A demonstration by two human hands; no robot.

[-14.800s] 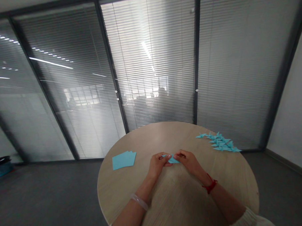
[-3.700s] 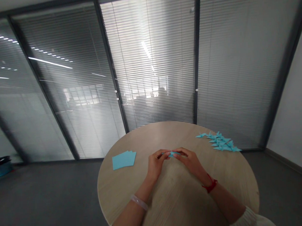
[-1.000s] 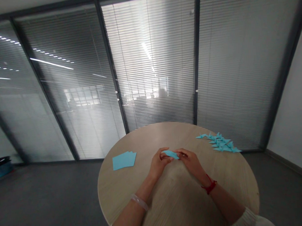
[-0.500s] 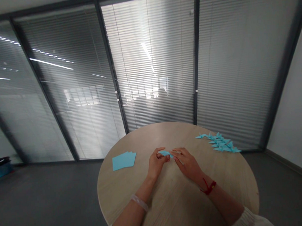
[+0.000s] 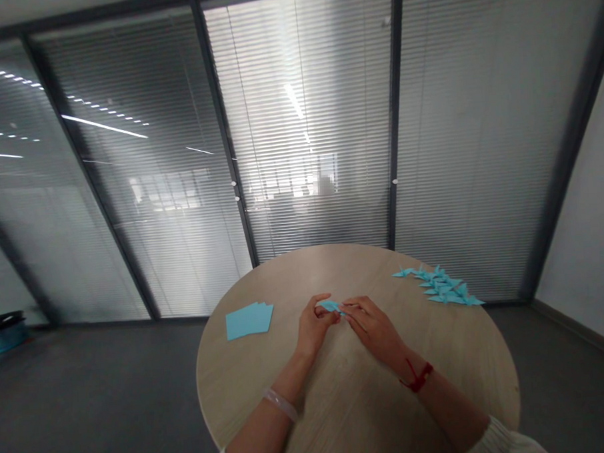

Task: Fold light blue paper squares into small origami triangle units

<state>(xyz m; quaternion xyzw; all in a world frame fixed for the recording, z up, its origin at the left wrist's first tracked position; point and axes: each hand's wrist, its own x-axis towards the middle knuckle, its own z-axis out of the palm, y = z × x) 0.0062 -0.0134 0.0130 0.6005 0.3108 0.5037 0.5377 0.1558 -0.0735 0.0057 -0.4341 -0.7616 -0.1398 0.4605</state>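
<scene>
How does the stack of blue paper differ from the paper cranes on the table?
The paper stack is flat, plain sheets with square corners, while the origami cranes are folded, with pointed wings and tails. The stack forms one compact block; the cranes spread in a long, loose cluster. The stack lies on the table's left side, the cranes on the right. Both are light blue paper resting on the round wooden table.

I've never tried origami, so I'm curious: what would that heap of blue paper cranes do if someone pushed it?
The blue paper cranes look folded from thin paper, so they are probably very light. Overlapping as they do, they would likely slide together across the smooth wooden table. Their thin pointed tips would probably crumple easily.
</scene>
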